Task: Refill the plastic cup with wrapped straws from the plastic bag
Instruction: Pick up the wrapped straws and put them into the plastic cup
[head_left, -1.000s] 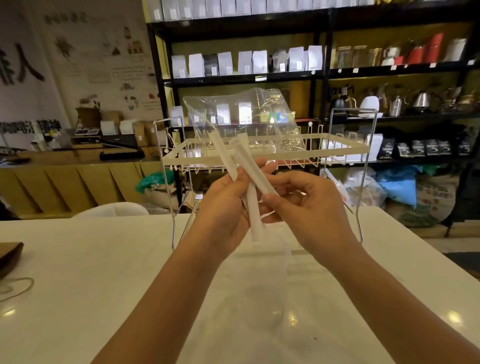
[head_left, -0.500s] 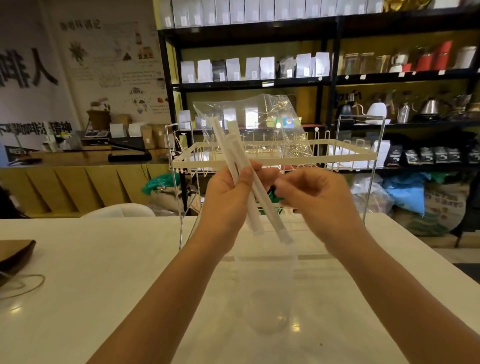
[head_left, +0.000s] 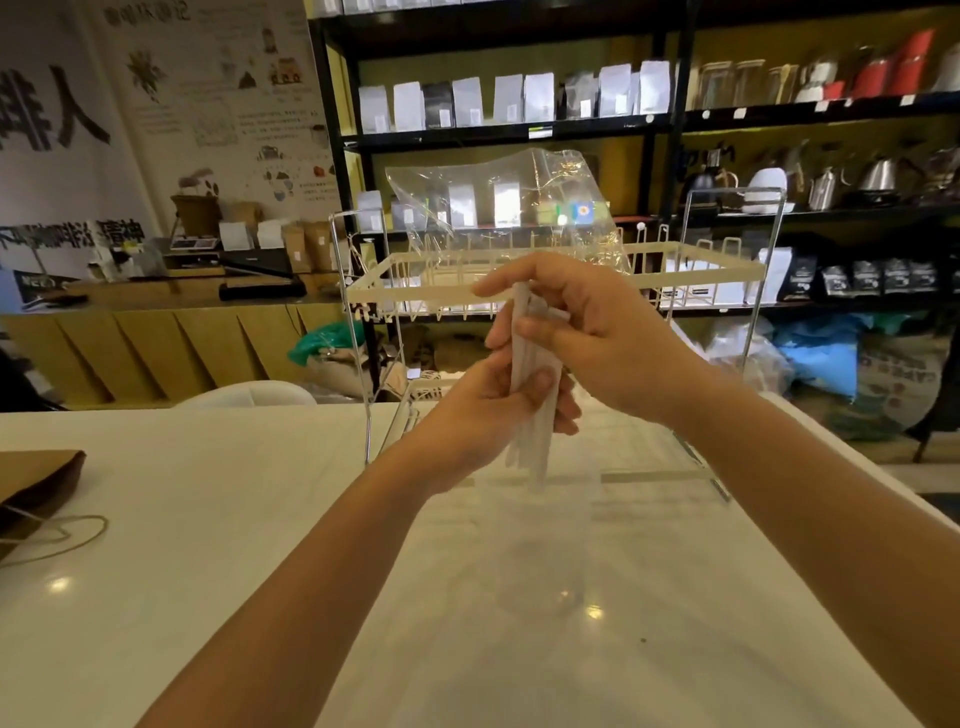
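A small bunch of white wrapped straws (head_left: 535, 415) stands nearly upright in my left hand (head_left: 493, 410), which grips them around the middle. My right hand (head_left: 597, 338) rests over their upper ends, with the fingers touching the tops. The lower tips hang just above the mouth of a clear plastic cup (head_left: 540, 561) that stands on the white table (head_left: 208, 519) right below. A crumpled clear plastic bag (head_left: 498, 202) lies on top of the wire rack behind my hands.
The cream-and-wire rack (head_left: 701, 265) stands at the table's far edge. A brown paper bag with string handles (head_left: 36, 483) lies at the left edge. Dark shelves with pouches and kettles fill the background.
The straws have gone from slanted to nearly upright and lower, over the cup. My right hand has shifted from beside them to on top of their upper ends.
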